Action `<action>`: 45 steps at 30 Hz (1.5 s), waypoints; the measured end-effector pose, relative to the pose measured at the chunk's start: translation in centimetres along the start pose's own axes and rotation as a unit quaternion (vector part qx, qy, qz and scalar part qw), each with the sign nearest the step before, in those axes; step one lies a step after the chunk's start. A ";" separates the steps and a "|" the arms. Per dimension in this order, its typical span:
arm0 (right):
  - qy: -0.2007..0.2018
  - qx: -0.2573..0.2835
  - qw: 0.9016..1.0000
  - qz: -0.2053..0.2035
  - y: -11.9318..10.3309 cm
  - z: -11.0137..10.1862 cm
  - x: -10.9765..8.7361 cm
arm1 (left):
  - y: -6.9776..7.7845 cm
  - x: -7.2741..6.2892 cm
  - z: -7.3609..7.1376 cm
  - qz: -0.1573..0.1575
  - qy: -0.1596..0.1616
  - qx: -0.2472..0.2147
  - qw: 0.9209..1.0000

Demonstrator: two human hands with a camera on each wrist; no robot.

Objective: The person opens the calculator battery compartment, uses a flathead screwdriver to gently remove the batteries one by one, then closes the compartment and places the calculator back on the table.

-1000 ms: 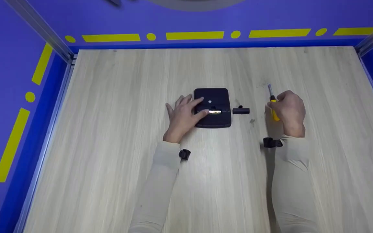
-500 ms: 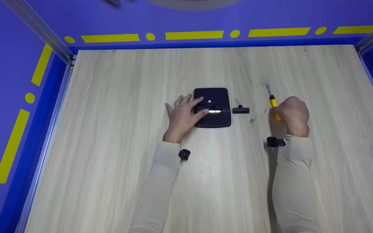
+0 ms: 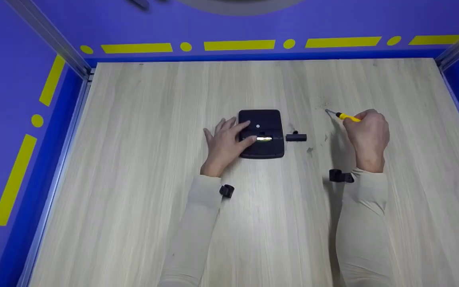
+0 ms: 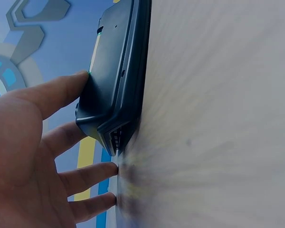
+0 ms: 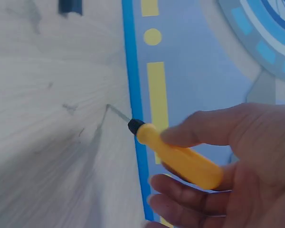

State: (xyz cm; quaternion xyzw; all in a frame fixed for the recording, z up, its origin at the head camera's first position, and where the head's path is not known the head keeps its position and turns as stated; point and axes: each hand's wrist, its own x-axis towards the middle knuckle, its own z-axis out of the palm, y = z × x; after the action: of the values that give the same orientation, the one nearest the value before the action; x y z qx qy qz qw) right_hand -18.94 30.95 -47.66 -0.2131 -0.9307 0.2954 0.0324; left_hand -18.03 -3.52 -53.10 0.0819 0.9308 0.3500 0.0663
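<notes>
A flat black device lies on the table in the head view, with a shiny battery in the slot across its upper face. Over its left side, my left hand spreads its fingers; the thumb rests by the battery and the index finger on the casing. The left wrist view shows the device's edge side-on. My right hand grips a yellow-handled screwdriver off to the right. In the right wrist view the screwdriver points down at the tabletop; its handle end is partly hidden by the hand.
A small black battery cover lies just right of the device. Dark marks show on the wooden table. Blue walls with yellow dashes stand along the back and sides.
My right hand has shifted slightly right, and the screwdriver has swung from near upright in the picture to slanting, tip to the left. The left hand and device have stayed put.
</notes>
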 end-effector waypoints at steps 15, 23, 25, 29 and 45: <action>0.128 0.212 0.968 -0.032 -0.3 1.4 0.6 | 0.1 -0.1 0.0 0.001 0.007 0.002 1.000; 0.155 0.263 0.941 -0.143 -0.2 2.5 0.4 | -0.1 -0.1 0.1 0.001 0.003 0.000 1.000; 0.151 0.268 0.938 -0.159 -0.2 2.7 0.4 | -0.1 0.0 0.1 0.000 0.002 0.000 1.000; 0.144 0.278 0.934 -0.175 -0.2 2.9 0.5 | -0.1 0.0 0.0 0.001 0.001 -0.003 1.000; 0.107 0.287 0.929 -0.210 -0.4 3.5 0.4 | 0.0 0.0 0.0 0.002 -0.001 0.002 1.000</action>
State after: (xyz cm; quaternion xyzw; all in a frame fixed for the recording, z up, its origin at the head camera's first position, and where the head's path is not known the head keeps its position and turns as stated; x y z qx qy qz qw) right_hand -20.15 28.95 -50.39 -0.0251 -0.8209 0.5115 0.2527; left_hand -18.03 -3.55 -53.12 0.0840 0.9314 0.3479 0.0661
